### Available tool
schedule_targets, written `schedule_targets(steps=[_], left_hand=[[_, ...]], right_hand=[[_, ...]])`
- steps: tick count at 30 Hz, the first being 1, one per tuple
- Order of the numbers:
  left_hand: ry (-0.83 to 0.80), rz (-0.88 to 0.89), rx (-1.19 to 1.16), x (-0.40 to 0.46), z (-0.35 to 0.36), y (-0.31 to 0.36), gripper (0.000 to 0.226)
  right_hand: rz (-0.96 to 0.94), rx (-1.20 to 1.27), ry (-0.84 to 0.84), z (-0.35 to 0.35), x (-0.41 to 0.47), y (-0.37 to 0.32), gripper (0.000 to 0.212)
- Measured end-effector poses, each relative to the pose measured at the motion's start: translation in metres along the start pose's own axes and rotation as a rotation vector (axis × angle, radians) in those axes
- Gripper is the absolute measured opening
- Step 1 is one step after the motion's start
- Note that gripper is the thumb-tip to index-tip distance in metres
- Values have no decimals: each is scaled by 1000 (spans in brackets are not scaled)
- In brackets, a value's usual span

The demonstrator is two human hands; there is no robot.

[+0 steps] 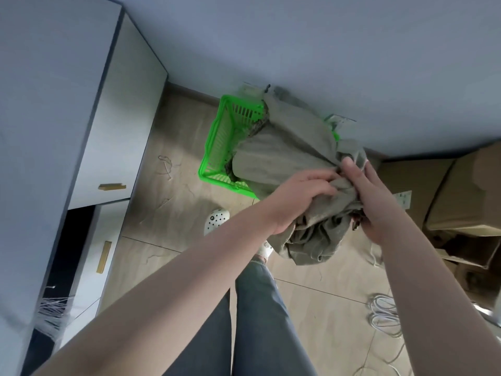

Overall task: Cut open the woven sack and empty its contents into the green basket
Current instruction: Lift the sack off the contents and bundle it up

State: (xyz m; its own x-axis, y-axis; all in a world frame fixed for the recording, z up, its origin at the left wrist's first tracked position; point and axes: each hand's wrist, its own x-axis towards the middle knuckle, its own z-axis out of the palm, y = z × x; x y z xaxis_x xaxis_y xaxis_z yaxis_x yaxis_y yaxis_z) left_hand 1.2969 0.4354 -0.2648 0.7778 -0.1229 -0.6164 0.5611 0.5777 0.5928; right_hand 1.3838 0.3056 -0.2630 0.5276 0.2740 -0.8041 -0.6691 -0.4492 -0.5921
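Observation:
A grey-green woven sack [287, 156] hangs from both my hands, bunched up where I hold it. Its far end droops into the green basket [217, 147], which stands on the floor against the wall. Dark frayed edges of the sack show along the basket's inner side. My left hand [301, 196] grips the gathered cloth from the left. My right hand [371, 202] clutches the same bunch from the right, fingers curled into the folds. What lies inside the basket is hidden by the sack.
White cabinets with gold handles [111, 186] line the left side. Cardboard boxes [461, 199] are stacked at the right. Loose strings [166, 165] lie on the wood floor, coiled white cable [383, 313] at lower right. My legs and white clogs [216, 219] are below the hands.

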Motion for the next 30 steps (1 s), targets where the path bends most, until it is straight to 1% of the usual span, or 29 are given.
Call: schedule_targets(steps=[1,3,4,5,6,7,8,9,10,11,12,13,14,15,17,18,20,21,22,23,24,25,26,27,28,30], left_hand=[[-65,4,25,-3,-4,1,42],[-179,52,70,-6,-10,0,46],[-196,64,53,-8,-12,3,44],[-185,55,-22,-9,-15,7,42],[-138,54,-148,-9,-19,12,39],[-33,94,-288,-7,-26,14,37],[130,154,-368,-4,-37,15,36],[329,182,-347,2,-49,15,36],[509,155,-264,7,-60,12,34],[634,77,-157,11,-69,6,30],[691,-28,-85,13,-75,-1,26],[707,-120,-48,15,-79,-9,22],[708,-180,-34,16,-83,-15,18],[713,-204,-29,17,-88,-21,15],[753,-179,-90,18,-91,-22,12],[768,-169,-140,19,-90,-20,14],[775,-199,-125,22,-88,-20,31],[751,-232,-73,25,-88,-21,40],[712,-256,-34,28,-88,-22,46],[664,-270,-37,31,-88,-23,53],[624,-272,-67,33,-88,-22,64],[602,-267,-100,35,-88,-22,79],[588,-250,-128,38,-88,-20,93],[582,-239,-155,41,-88,-19,101],[572,-237,-173,45,-86,-21,99],[534,-254,-208,50,-82,-24,80]], right_hand=[[3,6,-21,-1,2,0,101],[-2,55,-45,-6,6,0,108],[-24,84,-61,-8,5,-3,108],[-49,106,-71,-13,7,-5,103],[-87,143,-83,-17,6,-8,93],[-107,198,-83,-22,8,-9,79],[-100,238,-62,-26,9,-8,68],[-80,222,-19,-27,13,-2,63],[-55,140,37,-26,17,6,66],[-44,45,79,-24,20,13,73],[-49,-17,118,-21,21,16,75],[-80,-22,132,-21,23,18,71],[-113,26,117,-22,25,15,64],[-139,107,61,-25,25,11,59],[-142,210,-42,-26,24,10,59],[-128,168,-37,-22,24,15,62],[-90,19,74,-14,23,24,77],[-100,12,92,-11,23,25,79],[-140,61,70,-10,25,22,76],[-176,141,10,-13,28,18,72],[-196,231,-51,-14,28,12,73],[-197,316,-115,-13,24,8,78],[-185,352,-163,-11,22,8,84],[-163,327,-165,-9,20,10,89],[-137,288,-144,-8,20,13,91],[-125,219,-132,-5,19,10,89]])
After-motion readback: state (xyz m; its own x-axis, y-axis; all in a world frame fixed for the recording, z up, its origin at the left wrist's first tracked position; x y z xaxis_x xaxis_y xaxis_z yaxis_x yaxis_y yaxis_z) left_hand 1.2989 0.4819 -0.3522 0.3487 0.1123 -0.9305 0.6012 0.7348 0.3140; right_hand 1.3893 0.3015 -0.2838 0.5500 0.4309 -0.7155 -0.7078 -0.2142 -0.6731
